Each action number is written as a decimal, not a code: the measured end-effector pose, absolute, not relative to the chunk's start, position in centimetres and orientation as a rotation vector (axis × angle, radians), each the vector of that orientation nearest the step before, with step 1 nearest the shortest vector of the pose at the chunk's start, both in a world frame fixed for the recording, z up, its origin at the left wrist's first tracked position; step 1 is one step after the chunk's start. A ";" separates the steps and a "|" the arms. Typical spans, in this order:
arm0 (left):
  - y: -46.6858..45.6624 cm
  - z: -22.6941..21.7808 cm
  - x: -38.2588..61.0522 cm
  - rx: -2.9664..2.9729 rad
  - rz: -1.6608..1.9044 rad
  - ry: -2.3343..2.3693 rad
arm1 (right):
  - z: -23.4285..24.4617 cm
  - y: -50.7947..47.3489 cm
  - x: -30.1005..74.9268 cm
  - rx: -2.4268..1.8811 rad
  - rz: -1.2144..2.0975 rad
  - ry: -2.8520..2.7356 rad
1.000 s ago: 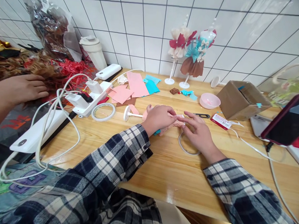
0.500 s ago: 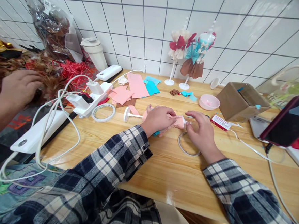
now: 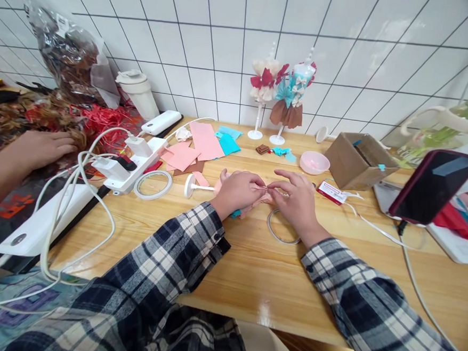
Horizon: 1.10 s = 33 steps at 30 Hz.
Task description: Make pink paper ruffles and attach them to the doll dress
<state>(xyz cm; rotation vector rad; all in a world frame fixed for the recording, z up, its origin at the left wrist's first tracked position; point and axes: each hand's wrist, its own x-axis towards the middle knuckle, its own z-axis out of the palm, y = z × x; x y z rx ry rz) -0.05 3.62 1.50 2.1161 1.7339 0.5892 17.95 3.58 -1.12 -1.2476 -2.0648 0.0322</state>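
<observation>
A small white dress-form stand point(image 3: 189, 186) lies on its side, base to the left, its body mostly hidden under my hands. Pink crepe paper point(image 3: 265, 198) is wrapped about that body. My left hand point(image 3: 236, 190) is closed over the dress form and paper, thumb and fingertips pinching the paper's edge. Opposite it, my right hand point(image 3: 294, 201) pinches the pink paper with thumb and forefinger, its other fingers raised. A scrap of blue paper point(image 3: 235, 213) peeks out beneath my left hand. Beside my right hand lies a narrow tape roll point(image 3: 272, 229).
Two dressed forms point(image 3: 263, 86) stand by the wall. Pink sheets point(image 3: 204, 140), a wide tape roll point(image 3: 153, 185) and a power strip point(image 3: 138, 163) lie left. To the right are a pink bowl point(image 3: 315, 163), cardboard box point(image 3: 355, 160) and phone point(image 3: 435, 187). Another person's hand point(image 3: 43, 151) is far left.
My right hand has moved left against my left hand and now pinches the pink paper. The camera view has shifted slightly. The other person's hand has moved a little.
</observation>
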 end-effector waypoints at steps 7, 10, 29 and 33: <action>3.7 1.6 -0.2 2.082 0.580 1.709 | -0.9 2.7 18.1 -1.230 0.009 -2.155; 3.6 1.7 -0.2 2.060 0.560 1.717 | -0.7 2.5 18.2 -1.220 -0.011 -2.206; 3.5 1.4 -0.8 2.137 0.578 1.706 | -0.3 2.0 18.9 -1.165 -0.133 -2.342; 3.3 1.6 -0.8 2.179 0.572 1.713 | 0.1 1.8 18.6 -1.149 -0.139 -2.379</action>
